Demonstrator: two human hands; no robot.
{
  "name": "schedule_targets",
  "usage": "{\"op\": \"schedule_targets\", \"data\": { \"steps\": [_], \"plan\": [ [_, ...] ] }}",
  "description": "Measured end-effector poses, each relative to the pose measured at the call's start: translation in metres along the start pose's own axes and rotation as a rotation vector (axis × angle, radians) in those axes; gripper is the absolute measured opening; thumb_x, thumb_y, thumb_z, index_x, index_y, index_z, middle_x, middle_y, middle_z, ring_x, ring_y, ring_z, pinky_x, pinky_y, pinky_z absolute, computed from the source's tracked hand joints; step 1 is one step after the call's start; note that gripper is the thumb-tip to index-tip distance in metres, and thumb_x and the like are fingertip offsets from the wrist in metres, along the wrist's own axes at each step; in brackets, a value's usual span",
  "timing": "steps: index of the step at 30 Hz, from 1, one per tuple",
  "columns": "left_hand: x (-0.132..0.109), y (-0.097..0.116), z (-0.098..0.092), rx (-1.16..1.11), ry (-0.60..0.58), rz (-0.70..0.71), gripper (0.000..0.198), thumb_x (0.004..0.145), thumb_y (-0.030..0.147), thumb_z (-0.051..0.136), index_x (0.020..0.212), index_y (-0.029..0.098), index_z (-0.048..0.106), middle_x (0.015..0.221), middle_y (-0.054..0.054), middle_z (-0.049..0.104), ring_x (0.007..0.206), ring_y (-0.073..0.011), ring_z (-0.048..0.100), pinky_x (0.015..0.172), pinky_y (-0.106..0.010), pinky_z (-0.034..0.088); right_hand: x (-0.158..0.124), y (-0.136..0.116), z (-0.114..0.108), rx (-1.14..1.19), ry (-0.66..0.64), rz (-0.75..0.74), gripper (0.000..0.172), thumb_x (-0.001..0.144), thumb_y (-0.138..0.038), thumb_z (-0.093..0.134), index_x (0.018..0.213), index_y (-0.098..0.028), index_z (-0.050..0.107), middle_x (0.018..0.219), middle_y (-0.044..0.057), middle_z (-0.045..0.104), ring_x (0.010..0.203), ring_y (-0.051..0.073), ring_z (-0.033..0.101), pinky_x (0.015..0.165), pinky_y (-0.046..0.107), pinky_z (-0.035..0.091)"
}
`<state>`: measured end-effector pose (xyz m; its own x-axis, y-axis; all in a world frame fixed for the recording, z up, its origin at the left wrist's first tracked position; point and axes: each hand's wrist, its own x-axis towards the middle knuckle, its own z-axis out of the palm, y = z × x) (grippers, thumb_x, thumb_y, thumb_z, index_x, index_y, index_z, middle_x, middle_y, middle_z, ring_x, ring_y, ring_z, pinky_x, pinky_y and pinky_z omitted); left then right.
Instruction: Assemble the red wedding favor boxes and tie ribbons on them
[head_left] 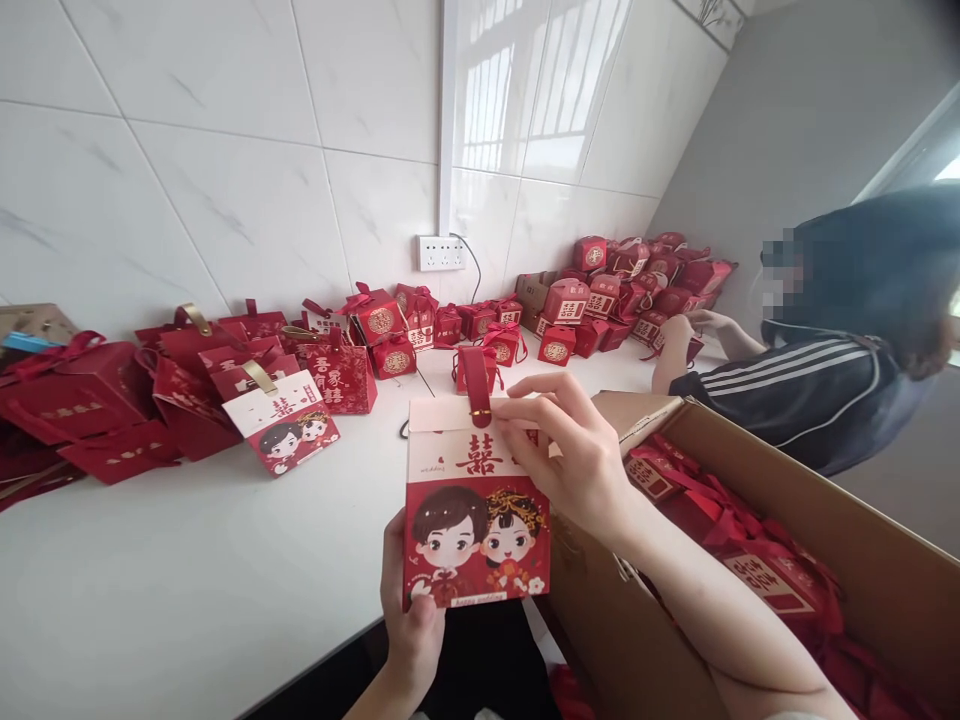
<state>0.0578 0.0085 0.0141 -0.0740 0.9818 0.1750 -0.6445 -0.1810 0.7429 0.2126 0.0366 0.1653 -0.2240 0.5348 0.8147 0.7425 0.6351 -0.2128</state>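
I hold a red and white gift box [476, 515] printed with a cartoon bride and groom upright in front of me. My left hand [411, 620] grips its bottom left corner from behind, thumb on the front. My right hand [574, 455] pinches the top edge of the box, fingers beside its red ribbon handle [478, 385]. The box hangs over the front edge of the white counter [187, 590].
A matching box [285, 425] lies on the counter among red gift bags at the left. Many small red boxes [570, 300] line the tiled wall. An open cardboard carton [862, 560] of red boxes stands at my right. Another person [825, 370] leans on the counter behind it.
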Motion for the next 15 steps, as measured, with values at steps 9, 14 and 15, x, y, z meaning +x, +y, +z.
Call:
{"op": "schedule_targets", "data": {
  "steps": [9,14,15],
  "plan": [
    [0.0012,-0.0049,0.0041,-0.016,0.011,-0.062,0.069,0.054,0.059,0.071,0.112,0.023,0.057,0.102,-0.010,0.064,0.094,-0.0330,0.062,0.079,-0.046,0.055,-0.0020,0.0020,-0.0033,-0.014,-0.008,0.012,0.012,0.089,-0.014,0.048,0.093,-0.018,0.058,0.098,0.007,0.054,0.064,0.008,0.057,0.053,0.022,0.050],
    [0.0027,-0.0092,0.0036,-0.022,0.006,-0.037,0.068,0.056,0.059,0.069,0.113,0.024,0.056,0.103,-0.010,0.064,0.096,-0.0335,0.062,0.081,-0.046,0.054,-0.0039,0.0049,-0.0055,0.092,0.028,0.142,0.022,0.085,-0.020,0.056,0.106,-0.020,0.047,0.099,0.007,0.056,0.069,0.010,0.058,0.047,0.018,0.049],
    [0.0029,-0.0105,0.0033,-0.015,0.000,-0.032,0.068,0.057,0.060,0.069,0.114,0.025,0.056,0.103,-0.010,0.064,0.096,-0.0335,0.062,0.080,-0.046,0.054,-0.0046,0.0057,-0.0065,0.134,0.019,0.179,0.027,0.085,-0.022,0.056,0.109,-0.020,0.044,0.101,0.007,0.056,0.069,0.010,0.058,0.046,0.018,0.049]
  ]
}}
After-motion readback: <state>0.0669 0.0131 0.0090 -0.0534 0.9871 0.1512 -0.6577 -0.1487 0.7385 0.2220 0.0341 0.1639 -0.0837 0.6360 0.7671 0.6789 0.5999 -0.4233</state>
